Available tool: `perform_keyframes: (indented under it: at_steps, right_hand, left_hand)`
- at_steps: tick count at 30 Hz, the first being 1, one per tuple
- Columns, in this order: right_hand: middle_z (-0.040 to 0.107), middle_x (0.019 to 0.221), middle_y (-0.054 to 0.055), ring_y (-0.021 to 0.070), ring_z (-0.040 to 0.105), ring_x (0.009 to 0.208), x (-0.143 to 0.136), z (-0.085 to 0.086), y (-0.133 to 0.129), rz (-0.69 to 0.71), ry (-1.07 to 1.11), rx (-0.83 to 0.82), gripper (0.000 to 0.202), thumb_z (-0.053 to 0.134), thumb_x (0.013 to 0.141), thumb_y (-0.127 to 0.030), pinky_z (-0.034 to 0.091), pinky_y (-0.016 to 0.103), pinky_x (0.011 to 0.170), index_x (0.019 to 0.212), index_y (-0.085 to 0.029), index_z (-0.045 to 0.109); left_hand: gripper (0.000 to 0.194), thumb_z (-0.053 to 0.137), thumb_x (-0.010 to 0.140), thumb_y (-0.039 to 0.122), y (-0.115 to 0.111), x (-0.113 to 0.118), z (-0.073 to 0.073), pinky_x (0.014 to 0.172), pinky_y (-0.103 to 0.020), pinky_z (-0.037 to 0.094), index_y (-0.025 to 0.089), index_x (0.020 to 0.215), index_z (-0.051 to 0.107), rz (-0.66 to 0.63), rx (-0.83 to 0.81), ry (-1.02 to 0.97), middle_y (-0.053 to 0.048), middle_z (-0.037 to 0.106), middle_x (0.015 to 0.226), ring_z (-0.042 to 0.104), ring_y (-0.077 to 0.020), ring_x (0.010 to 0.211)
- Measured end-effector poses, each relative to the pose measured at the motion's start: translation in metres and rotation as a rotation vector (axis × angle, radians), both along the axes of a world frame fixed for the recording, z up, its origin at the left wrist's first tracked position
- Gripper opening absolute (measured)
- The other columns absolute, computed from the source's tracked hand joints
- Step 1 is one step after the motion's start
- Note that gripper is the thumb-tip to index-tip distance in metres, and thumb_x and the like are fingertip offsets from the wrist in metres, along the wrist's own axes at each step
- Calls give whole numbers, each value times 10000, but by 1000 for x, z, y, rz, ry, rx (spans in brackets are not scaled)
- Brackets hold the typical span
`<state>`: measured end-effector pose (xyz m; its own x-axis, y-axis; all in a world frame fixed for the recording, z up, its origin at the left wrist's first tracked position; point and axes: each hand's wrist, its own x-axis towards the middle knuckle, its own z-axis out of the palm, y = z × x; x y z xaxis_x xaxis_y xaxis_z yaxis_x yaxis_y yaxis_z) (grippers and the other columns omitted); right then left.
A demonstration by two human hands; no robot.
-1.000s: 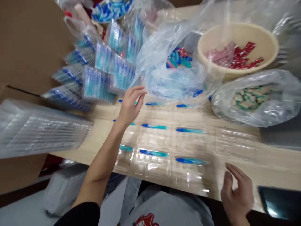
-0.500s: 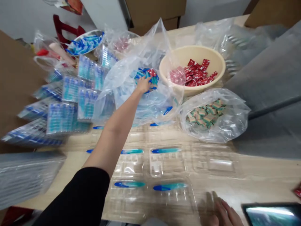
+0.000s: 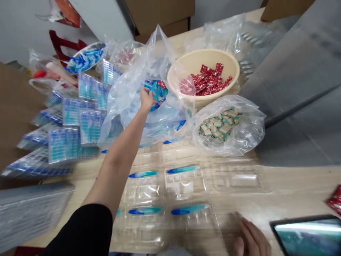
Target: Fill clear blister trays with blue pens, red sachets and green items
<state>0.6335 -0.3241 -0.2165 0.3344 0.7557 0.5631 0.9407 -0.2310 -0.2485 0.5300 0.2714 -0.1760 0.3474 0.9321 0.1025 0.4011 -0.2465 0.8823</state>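
Cardboard boxes (image 3: 162,17) stood past the far edge of a pale wood-grain worktop (image 3: 287,192), head view, with a red chair (image 3: 60,46) by the far left corner and large grey sheeting (image 3: 301,113) along the right.

Left hand (image 3: 147,97) reached well out toward the far edge, into the mouth of a clear plastic bag (image 3: 124,110). Fingers narrow, bent in among blue-and-teal pieces (image 3: 161,93); could not tell whether any was gripped. Small red patch among those pieces. Forearm passed over the trays; black sleeve above the elbow.

Right hand (image 3: 253,238) low by the near edge, right of the trays, partly cut off by the frame. Fingers loosely curled, side by side; palm hidden, so could not tell whether it held anything.

Clear trays (image 3: 183,193) lay in rows from mid-worktop to the near edge, several with a single blue-to-teal strip (image 3: 144,174) lying lengthwise near the far side. Leftmost ones partly hidden by the arm.

Right of the bag, toward the far edge: cream basin (image 3: 197,58) with red spotted packets (image 3: 210,81). Nearer, a second bag (image 3: 249,137) of tan-and-green blocks (image 3: 220,124). Filled packs (image 3: 65,144) were heaped toward the left edge. Dark-framed screen (image 3: 309,234) sat at the near edge, right of the right hand.
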Motion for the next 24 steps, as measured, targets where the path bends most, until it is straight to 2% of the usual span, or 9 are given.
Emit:
perform_keyframes:
  at_steps: [2,3,6,8,11,15,18,20,24]
  right_hand:
    - [685,954,117,316,652,867,-1,-3,-1,-19,-3,8,519,540,830,-150,527,453,743,1347,-186,514]
    - [684,959,112,307,653,863,-1,-4,0,-24,-2,14,495,547,833,-148,530,447,741,1325,-192,522]
    - [670,1010,106,293,649,911,-3,0,6,-26,72,39,410,580,838,-146,533,444,769,1241,-215,548]
    - [657,1039,112,291,640,955,-6,13,16,-19,187,79,359,576,846,-138,532,452,789,1196,-219,565]
    - [650,1029,112,274,635,968,-15,51,40,42,421,144,331,535,883,-158,530,451,797,1206,-218,571]
    - [599,1192,101,248,655,965,-35,115,74,293,765,328,440,523,923,-274,544,477,831,1356,-287,453]
    - [648,1113,80,259,653,977,-48,154,81,383,749,275,380,563,911,-315,576,448,768,1290,-300,537]
    - [685,1003,53,243,666,920,-54,171,77,414,722,219,274,583,904,-271,584,430,754,1170,-305,637]
    - [706,960,13,189,676,873,-58,179,63,494,767,201,268,621,880,-168,589,352,740,1089,-319,694]
  left_hand:
    - [106,478,915,323,-27,-16,22,657,-279,524,220,936,489,139,-66,-121,-28,646,808,623,-123,641]
    - [113,528,893,323,-47,-25,35,631,-255,522,215,913,499,162,-99,-191,-14,646,776,608,-105,600]
    - [188,606,847,379,-124,-58,73,615,-235,532,198,872,563,8,-170,-329,-4,656,754,605,-84,577]
    - [257,641,814,440,-182,-77,96,600,-252,549,193,872,599,-97,-196,-349,-1,654,736,609,-90,558]
    - [312,678,786,477,-265,-97,123,593,-272,569,203,917,612,-251,-165,-301,14,643,682,639,-116,565]
    - [310,697,792,439,-353,-106,146,626,-270,599,236,993,577,-334,-69,-222,-5,682,823,695,-142,680]
    - [307,680,810,439,-395,-112,157,717,-308,620,260,1041,587,-345,-23,-152,-33,691,951,711,-187,849]
    - [282,672,817,447,-412,-119,161,765,-341,623,278,1033,610,-360,-27,-136,-37,698,988,707,-210,910]
    - [161,622,869,395,-430,-133,155,807,-368,622,297,995,639,-406,-68,-236,-22,727,1002,709,-213,948]
